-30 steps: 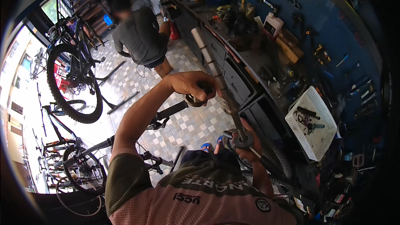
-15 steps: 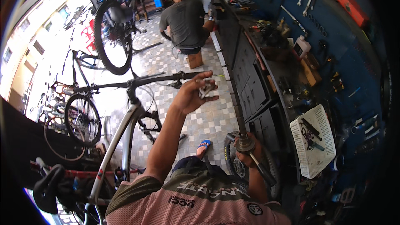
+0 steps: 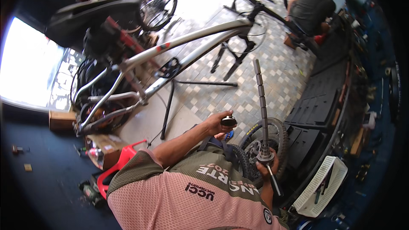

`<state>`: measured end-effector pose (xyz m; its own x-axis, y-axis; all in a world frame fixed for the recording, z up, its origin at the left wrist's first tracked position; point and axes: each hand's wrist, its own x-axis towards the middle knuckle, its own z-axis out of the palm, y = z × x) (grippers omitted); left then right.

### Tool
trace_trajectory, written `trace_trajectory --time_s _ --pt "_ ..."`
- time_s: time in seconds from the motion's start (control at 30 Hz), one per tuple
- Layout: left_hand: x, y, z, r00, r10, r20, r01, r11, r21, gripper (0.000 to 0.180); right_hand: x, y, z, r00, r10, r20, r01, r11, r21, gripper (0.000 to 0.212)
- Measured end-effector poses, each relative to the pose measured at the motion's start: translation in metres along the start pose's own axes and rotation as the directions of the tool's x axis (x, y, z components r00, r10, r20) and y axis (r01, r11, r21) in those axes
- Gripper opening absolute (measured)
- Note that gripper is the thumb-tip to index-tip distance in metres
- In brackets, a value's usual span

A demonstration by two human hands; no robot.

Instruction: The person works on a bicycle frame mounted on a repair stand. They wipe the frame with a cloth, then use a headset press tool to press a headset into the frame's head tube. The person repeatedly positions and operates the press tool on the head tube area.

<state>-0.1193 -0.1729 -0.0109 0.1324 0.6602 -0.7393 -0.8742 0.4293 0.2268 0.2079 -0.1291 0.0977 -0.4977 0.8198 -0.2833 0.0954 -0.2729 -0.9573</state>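
Observation:
My right hand [image 3: 268, 167] is closed round the lower end of a long metal tool [image 3: 263, 115]. The tool has a segmented shaft pointing up and away, a round stepped collar near my fingers, and a bar-like handle below. To the left, my left hand [image 3: 219, 123] is stretched forward with its fingers curled on a small round part [image 3: 228, 121], dark with a pale rim; its exact kind is not clear. Beneath the tool stands a bicycle wheel [image 3: 284, 145] with a knobbly tyre. A silver bicycle frame [image 3: 200, 33] lies beyond my left arm, apart from both hands.
Black drawer cabinets [image 3: 317, 96] line the right side, with a white perforated basket [image 3: 307, 204] of tools nearer me. A co-worker [image 3: 309, 8] sits far right on the tiled floor. At left are a stand leg [image 3: 204, 84], a cardboard box [image 3: 104, 149] and a red frame-like object [image 3: 104, 181].
The view has turned left, bringing the silver frame nearer the middle. My left hand has lowered from its raised place and still holds the small part. My right hand keeps the tool.

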Motion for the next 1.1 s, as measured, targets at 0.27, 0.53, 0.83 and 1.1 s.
trace_trajectory --time_s 0.27,0.53,0.83,1.1 --pt "-0.117 -0.019 -0.130 0.965 0.185 -0.188 -0.209 0.971 -0.120 0.038 -0.049 0.089 0.047 0.953 0.208 0.220 -0.126 0.934 -0.335 0.073" --pt "-0.207 -0.058 -0.292 0.921 0.159 -0.356 -0.269 0.920 -0.285 0.043 -0.097 0.156 0.191 0.924 0.259 0.282 -0.149 0.921 -0.359 0.073" --pt "-0.256 -0.049 -0.411 0.787 0.288 -0.546 -0.400 0.911 -0.096 0.048 -0.102 0.194 0.299 0.883 0.270 0.384 -0.072 0.887 -0.457 0.068" --pt "-0.218 0.020 -0.473 0.669 0.429 -0.607 -0.530 0.848 0.015 0.052 -0.080 0.226 0.321 0.896 0.261 0.359 -0.071 0.882 -0.465 0.070"
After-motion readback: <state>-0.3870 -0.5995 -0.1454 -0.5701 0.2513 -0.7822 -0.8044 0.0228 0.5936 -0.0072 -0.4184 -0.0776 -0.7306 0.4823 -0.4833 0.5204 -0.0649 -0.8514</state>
